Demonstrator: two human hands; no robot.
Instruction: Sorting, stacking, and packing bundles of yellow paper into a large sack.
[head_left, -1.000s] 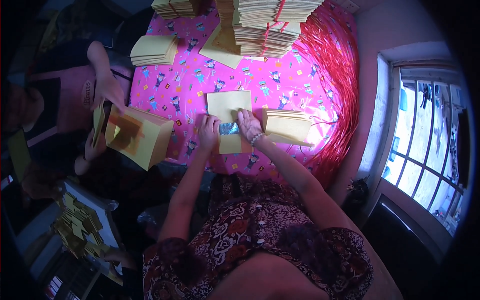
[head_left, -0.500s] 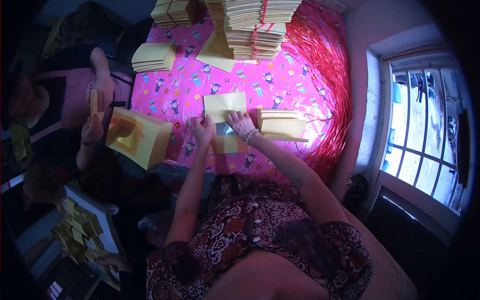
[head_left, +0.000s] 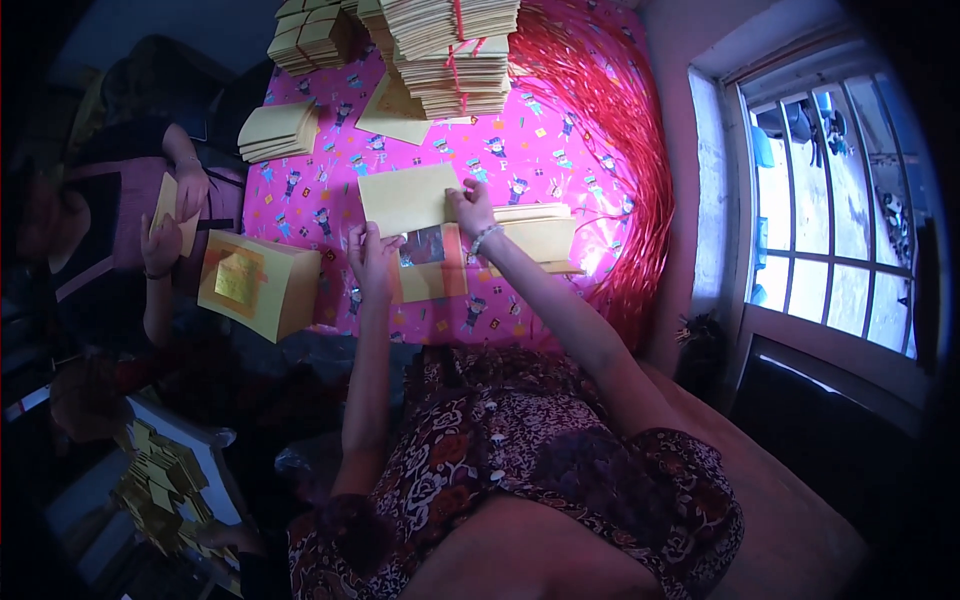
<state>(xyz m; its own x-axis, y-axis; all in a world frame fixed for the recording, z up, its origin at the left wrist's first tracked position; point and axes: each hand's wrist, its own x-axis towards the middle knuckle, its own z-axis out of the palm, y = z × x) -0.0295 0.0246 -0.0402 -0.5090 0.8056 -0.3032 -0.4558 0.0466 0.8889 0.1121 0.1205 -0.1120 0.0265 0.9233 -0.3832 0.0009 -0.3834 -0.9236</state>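
A plain yellow paper sheet (head_left: 408, 196) is in front of me, slightly tilted. My right hand (head_left: 472, 214), with a bracelet at the wrist, pinches its right edge. At its lower left corner, my left hand (head_left: 372, 262) has its fingers closed on the paper; the exact grip is partly hidden. Beneath and nearer to me lies another yellow sheet with a shiny silver square (head_left: 424, 250) bordered in orange. Just right of my right hand rests a stack of folded yellow paper (head_left: 540, 232).
A pink patterned cover (head_left: 330, 190) spreads over the table. Tied paper bundles (head_left: 450, 50) stand at the back, red strings (head_left: 630, 130) along the right. Left is a thick paper stack (head_left: 285, 290); beyond it a co-worker's hands (head_left: 165, 240) hold paper. A barred window (head_left: 830, 220) is far right.
My right hand has gone from the sheet's lower edge to its right edge. The sheet has turned a little, and more of the silver square shows. The whole view has shifted.
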